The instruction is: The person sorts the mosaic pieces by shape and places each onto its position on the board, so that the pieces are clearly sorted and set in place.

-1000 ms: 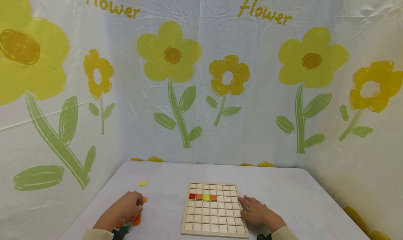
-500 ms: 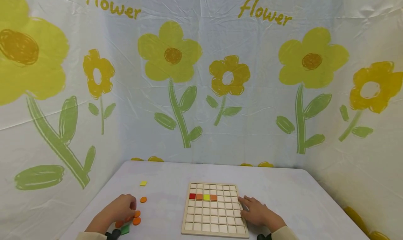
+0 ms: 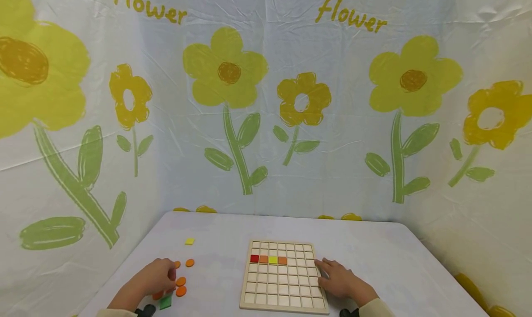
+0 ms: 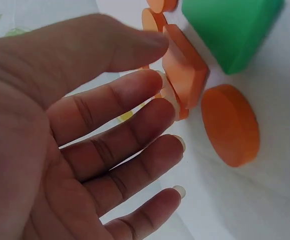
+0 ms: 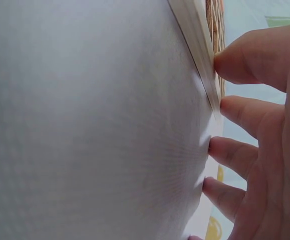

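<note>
My left hand [image 3: 155,275] is over a group of small pieces at the left of the table. In the left wrist view its thumb and fingertips reach an orange flat-sided tile [image 4: 187,70], with a thick orange disc [image 4: 230,125] and a green tile [image 4: 232,30] close by. My right hand [image 3: 338,280] rests at the right edge of a pale wooden grid board [image 3: 284,309]; the right wrist view shows the thumb and index fingertip against the board's side [image 5: 197,45]. One row of the board bears a red tile [image 3: 254,259], two orange tiles [image 3: 282,260] and a yellow tile [image 3: 273,260].
Beyond the left hand lie a loose yellow tile [image 3: 190,241] and an orange disc [image 3: 190,263]. More orange discs [image 3: 180,291] lie beside the fingers. A flower-printed cloth [image 3: 345,169] hangs around the white table [image 3: 374,243].
My left hand has drawn back to the left and nearer, uncovering orange discs and the green tile. The right hand and the board have stayed put.
</note>
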A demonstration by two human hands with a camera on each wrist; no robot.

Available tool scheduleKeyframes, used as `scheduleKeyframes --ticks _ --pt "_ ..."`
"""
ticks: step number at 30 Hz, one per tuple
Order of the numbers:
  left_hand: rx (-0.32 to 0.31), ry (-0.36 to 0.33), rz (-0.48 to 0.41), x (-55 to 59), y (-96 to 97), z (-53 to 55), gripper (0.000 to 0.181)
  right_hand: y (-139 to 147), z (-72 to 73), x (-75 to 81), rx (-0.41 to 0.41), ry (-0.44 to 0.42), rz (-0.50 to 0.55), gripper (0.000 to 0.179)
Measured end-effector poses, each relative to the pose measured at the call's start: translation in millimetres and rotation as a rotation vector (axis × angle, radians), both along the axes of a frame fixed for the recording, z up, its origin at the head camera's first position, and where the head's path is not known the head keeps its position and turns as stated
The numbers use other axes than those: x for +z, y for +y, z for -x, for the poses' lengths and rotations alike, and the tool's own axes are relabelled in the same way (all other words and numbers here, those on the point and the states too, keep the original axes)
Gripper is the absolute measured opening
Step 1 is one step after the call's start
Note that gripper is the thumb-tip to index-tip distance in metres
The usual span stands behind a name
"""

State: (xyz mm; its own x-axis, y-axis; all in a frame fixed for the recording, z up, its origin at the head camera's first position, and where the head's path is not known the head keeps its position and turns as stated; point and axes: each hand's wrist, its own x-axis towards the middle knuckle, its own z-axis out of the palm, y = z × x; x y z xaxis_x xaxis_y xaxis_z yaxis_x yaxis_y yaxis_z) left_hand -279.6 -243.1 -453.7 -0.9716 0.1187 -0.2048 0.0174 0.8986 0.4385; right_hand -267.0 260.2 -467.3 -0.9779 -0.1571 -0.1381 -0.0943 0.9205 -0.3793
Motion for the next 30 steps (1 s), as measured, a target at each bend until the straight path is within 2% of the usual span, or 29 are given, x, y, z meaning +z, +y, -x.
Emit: scheduleKeyframes --ticks 5,10,20,27,30 --pt "-0.002 -0.011 0.038 2.8 -0.1 -1.6 0.019 1.4 0.9 -1.7 -0.010 0.001 0.000 0.054" --pt "-0.010 0.000 0.051 4.5 1.2 -1.7 0.019 1.8 0.8 -2.0 -0.012 0.007 0.007 0.054" --pt "-0.016 0.014 0.067 -1.4 0.5 3.3 0.019 0.8 0.6 -1.6 -0.002 0.029 0.004 0.053" --pt "-0.024 0.025 0.026 0.1 -0.1 1.3 0.021 -0.6 -1.8 0.6 0.001 0.028 0.017 0.053" --pt "-0.036 0.051 0.022 1.9 0.9 1.6 0.020 -0.7 -2.0 -0.1 -0.001 0.024 0.019 0.053"
